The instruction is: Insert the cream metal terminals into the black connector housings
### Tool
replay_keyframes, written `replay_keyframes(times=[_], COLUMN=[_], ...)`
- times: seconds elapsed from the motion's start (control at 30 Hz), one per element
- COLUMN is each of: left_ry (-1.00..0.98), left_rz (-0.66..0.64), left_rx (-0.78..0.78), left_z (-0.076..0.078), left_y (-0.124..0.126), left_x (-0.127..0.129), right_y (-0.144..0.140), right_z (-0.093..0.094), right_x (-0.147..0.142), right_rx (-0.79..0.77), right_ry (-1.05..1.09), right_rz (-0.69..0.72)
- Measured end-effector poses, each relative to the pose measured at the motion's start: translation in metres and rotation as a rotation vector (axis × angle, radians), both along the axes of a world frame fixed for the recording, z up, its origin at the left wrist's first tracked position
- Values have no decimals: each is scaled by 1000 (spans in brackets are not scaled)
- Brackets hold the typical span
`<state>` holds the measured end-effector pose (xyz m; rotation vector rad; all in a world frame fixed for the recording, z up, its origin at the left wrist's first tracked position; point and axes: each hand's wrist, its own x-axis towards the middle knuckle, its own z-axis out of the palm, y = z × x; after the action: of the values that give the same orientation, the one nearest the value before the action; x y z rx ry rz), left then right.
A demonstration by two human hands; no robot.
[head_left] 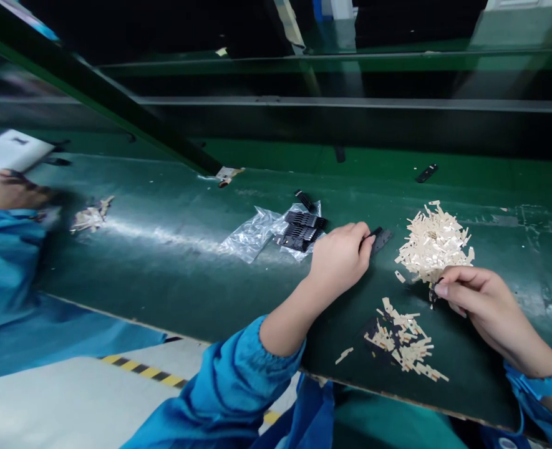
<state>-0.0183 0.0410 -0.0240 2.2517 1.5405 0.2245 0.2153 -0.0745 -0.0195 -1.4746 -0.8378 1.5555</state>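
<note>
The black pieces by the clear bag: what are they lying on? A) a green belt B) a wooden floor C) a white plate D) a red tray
A: the black pieces lie partly on the clear bag, and both rest on the green belt; no plate, wooden floor or tray is under them.

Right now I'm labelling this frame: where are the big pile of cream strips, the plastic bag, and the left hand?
Pile of cream strips (435, 244), head view, pile's middle.
Plastic bag (252, 234), head view, crumpled clear part.
Left hand (341, 257), head view, back of hand.
</note>
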Motion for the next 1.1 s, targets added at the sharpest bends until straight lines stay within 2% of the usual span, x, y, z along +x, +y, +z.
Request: replay_keyframes(times=[0.1, 0.17, 0.23, 0.33, 0.4, 0.47, 0.7, 0.9, 1.1], left_ry=[-22, -129, -379, -732, -801, -851, -946, -888, -858], left_rz=[7, -26, -67, -90, -72, -44, -69, -155, -171], left_rx=[4, -84, -308, -769, -969, -1059, -1015, -908, -855], left_z=[2, 4, 5, 3, 2, 1, 7, 6, 6], left_y=[-1, -5, -12, -27, -35, -40, -51, -61, -64], left_x=[-1, 1, 6, 17, 23, 26, 25, 27, 26], right_y=[1, 1, 1, 1, 2, 2, 4, -1, -1], right_z=[1, 0, -2, -5, -7, -8, -7, -10, -4], right_x=[-1, -1, -2, -2, -3, -4, -7, -5, -7], right_rx=[5, 4, 5, 23, 29, 21, -10, -12, -3], right_ry=[9, 4, -1, 1, 6, 8, 5, -59, -141], right_rz=[-6, -25, -73, -162, -196, -208, -199, -173, -220])
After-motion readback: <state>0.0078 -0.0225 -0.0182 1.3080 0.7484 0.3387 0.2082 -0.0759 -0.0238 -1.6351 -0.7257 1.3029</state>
